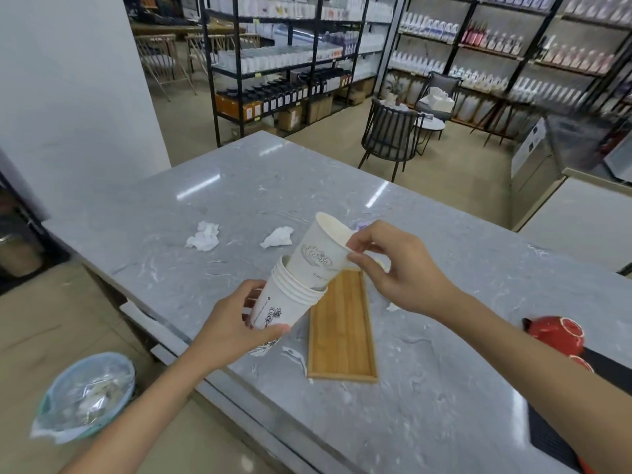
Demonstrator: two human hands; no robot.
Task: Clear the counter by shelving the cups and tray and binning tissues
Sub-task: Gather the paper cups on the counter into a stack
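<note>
My left hand point(232, 328) grips a tilted stack of white paper cups point(285, 301) above the grey counter point(239, 186). In my right hand point(390, 265) a single white paper cup point(319, 249) is pinched by its rim, its base sitting inside the top of the stack. An empty wooden tray point(342, 333) lies on the counter just below the cups. Two crumpled tissues lie farther back, a left tissue point(204, 236) and a middle tissue point(277, 237). A small scrap point(392, 306) shows under my right wrist.
A bin lined with a plastic bag point(85, 395) stands on the floor at lower left. A red teapot point(557, 333) sits at the counter's right on a dark mat. Black shelving racks point(284, 63), a dark chair point(390, 135) and a small round table lie beyond the counter.
</note>
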